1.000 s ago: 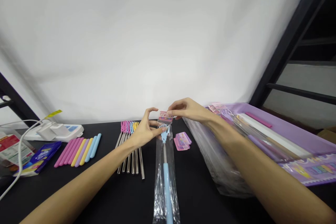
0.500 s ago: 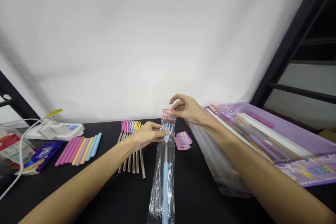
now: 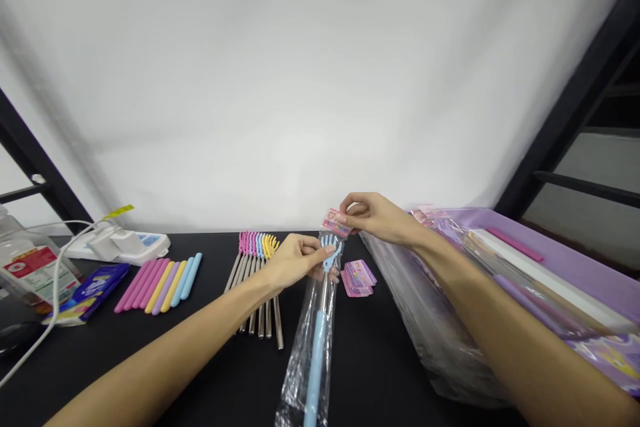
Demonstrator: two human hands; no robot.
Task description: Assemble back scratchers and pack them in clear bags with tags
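A clear plastic bag (image 3: 300, 360) lies lengthwise on the black table, holding a blue back scratcher (image 3: 317, 353) with a hand-shaped head and a metal shaft. My left hand (image 3: 299, 259) is closed on the bag around the scratcher's head. At the bag's top end, my right hand (image 3: 373, 215) pinches a pink printed card (image 3: 337, 222); whether the card is inside the plastic is hard to tell. Just right of the bag sits a small stack of pink and purple cards (image 3: 359, 278).
Left of the bag lie several metal-shafted scratchers (image 3: 253, 280) and several coloured handles (image 3: 159, 283). A power strip (image 3: 120, 245), white cable, blue packet (image 3: 95, 290) and clear container stand far left. At right are plastic bags (image 3: 425, 320) and a purple tray (image 3: 575, 273).
The view has shifted slightly. The bag's top end and the pink card now tilt to the right, with both hands still holding on.
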